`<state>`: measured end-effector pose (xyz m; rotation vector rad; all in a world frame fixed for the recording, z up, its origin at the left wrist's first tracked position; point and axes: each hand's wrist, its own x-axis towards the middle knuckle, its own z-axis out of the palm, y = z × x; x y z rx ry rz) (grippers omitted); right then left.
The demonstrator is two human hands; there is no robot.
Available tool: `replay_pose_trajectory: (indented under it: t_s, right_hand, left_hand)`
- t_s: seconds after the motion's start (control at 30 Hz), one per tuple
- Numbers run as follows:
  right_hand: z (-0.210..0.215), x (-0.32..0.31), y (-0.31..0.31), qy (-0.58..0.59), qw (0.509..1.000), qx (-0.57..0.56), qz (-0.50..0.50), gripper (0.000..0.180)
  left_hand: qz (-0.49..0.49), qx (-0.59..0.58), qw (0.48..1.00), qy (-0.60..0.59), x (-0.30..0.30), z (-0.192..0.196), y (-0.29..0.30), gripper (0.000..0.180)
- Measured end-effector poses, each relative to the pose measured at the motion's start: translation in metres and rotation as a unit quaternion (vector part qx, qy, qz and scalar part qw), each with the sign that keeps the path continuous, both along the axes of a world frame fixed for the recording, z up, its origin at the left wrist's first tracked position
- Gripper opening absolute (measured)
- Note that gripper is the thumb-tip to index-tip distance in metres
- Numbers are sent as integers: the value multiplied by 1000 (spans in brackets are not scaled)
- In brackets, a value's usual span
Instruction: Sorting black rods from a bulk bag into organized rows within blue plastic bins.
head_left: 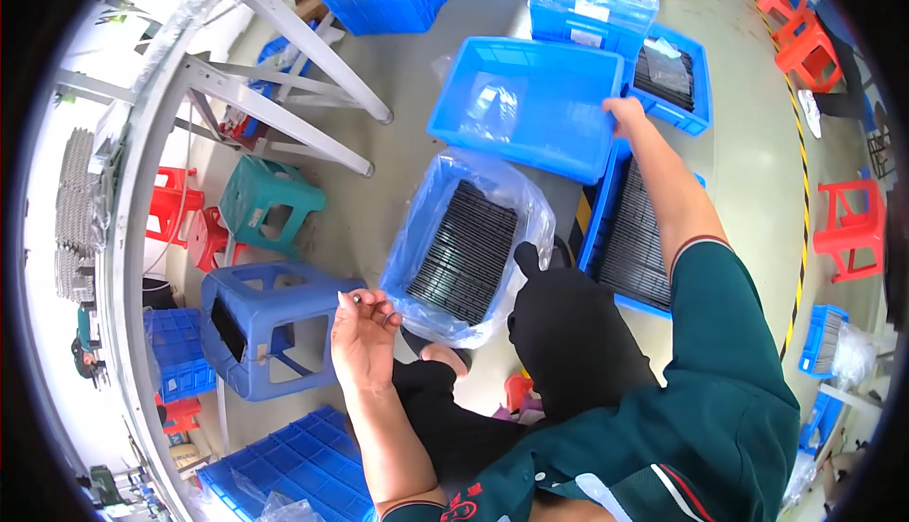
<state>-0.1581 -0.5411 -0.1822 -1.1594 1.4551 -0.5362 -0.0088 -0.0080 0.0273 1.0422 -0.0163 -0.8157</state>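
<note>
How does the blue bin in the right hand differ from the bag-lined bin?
The held bin shows only clear plastic inside; the lined bin holds rows of dark strips. The held bin's rim is unlined, while a clear liner drapes over the lined bin's. Both are blue, open-topped and rectangular.

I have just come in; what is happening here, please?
A person's right hand grips the right rim of a blue plastic crate with clear film inside. The left hand is raised, fingers curled, between a blue plastic stool and a film-lined crate holding rows of dark strips; whether it pinches something small is hard to tell. Another crate of dark strips is partly covered by the gripped one.
</note>
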Motion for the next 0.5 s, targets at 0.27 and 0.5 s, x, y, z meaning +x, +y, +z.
replay_pose_trajectory:
  t_s: [0.27,0.5]
  right_hand:
    - [-60,-4,-48,-55,992,-110,-23,33]
    - [-29,-70,-22,-34,986,-77,144,44]
  left_hand:
    - [-37,-11,999,3,-1,-4,-6,29]
    - [-50,-29,998,16,-4,-5,-7,32]
